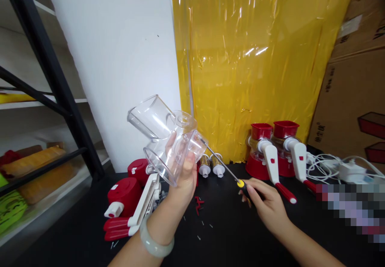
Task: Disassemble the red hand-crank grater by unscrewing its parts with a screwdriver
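Note:
My left hand [183,174] is closed around a clear plastic grater housing [156,118], held tilted above the table with its wide openings to the left. In my right hand [264,202] is a screwdriver [222,163] with a yellow and black handle. Its long metal shaft points up and left, and the tip meets the short square end of the housing. Whether a screw sits at the tip is too small to tell. Below the hands, small red parts [198,204] and several loose screws [199,237] lie on the black table [228,239].
Red bases [124,194] and white crank handles with red grips [117,229] lie at left. Drum graters [218,166] stand at the back. Two assembled rotary graters [261,150], white cables [321,164] and a cardboard box [345,98] are on the right. Black shelving [54,58] borders the left.

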`<state>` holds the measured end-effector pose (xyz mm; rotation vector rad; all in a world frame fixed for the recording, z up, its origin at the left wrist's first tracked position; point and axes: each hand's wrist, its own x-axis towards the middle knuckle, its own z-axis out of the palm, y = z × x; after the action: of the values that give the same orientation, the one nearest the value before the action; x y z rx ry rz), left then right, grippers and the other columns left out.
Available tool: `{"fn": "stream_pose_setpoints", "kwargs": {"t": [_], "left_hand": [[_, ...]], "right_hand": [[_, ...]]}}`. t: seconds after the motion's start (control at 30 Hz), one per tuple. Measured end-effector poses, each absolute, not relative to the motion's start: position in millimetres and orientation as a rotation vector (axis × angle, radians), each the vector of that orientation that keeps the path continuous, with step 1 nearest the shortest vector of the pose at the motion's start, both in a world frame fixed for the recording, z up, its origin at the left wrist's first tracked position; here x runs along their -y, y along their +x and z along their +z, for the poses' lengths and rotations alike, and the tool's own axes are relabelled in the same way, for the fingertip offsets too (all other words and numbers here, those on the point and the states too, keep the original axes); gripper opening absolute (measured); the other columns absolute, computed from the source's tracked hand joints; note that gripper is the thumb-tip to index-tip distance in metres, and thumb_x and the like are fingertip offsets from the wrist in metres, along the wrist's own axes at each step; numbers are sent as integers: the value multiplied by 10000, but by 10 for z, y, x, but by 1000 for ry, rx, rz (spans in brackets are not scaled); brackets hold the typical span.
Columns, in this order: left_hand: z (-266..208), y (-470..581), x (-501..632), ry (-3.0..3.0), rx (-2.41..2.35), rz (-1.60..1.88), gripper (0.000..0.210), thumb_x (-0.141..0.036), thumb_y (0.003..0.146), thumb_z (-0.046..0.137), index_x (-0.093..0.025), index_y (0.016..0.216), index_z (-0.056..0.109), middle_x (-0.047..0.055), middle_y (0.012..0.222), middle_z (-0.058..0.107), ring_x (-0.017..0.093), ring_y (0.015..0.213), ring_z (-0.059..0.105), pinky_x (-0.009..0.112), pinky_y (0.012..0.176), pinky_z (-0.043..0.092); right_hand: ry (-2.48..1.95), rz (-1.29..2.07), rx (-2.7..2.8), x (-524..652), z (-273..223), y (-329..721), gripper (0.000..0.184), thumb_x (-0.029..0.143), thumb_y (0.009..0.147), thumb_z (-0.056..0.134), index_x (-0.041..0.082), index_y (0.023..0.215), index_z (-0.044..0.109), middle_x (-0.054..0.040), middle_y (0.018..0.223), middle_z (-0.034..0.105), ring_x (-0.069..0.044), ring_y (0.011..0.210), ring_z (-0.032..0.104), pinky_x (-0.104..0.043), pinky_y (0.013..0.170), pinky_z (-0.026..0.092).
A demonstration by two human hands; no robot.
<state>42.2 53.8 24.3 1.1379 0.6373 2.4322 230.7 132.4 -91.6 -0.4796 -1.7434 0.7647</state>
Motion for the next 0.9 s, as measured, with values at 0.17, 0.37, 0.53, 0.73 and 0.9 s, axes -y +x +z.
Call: {"fn": "stream_pose_setpoints", "kwargs": {"t": [0.17,0.37,0.53,0.73,0.9], "left_hand": [[265,416,-535,1102,-616,2456,758,-438,648,858,-308,1317,527,70,1229,658,281,1243,591,443,1075,472],[284,398,-533,1095,-574,2455,685,-424,629,875,-340,1229,555,38,1184,672,281,1224,601,449,1060,491],[292,424,-528,1032,-553,2486,717,-401,607,889,-318,1227,540,49,1202,661,282,1239,592,435,1049,498],[278,414,-510,1124,-600,2511,798,-463,614,871,-324,1310,507,68,1202,658,312,1274,562,459,1063,477],[255,402,-500,1194,-635,2516,834,-475,632,861,-325,1363,490,79,1231,648,301,1234,592,431,1058,488]], "right_hand": [[-534,887,1619,-1309,-911,2278,278,464,853,669,205,867,768,-61,672,656,-168,520,590,-291,474,487],[-596,1196,1316,-1269,-899,2185,355,512,677,821,177,756,734,-50,606,642,-161,475,580,-272,419,460],[-575,1356,1117,-1203,-896,2147,324,450,612,875,180,692,715,-43,628,629,-146,505,566,-260,434,447],[-457,1686,851,-1196,-865,2122,216,421,783,712,206,791,725,-75,787,668,-181,639,599,-322,539,521],[-525,1863,835,-1196,-842,2102,398,562,862,559,184,834,680,-95,753,684,-179,603,620,-294,510,499]]}}
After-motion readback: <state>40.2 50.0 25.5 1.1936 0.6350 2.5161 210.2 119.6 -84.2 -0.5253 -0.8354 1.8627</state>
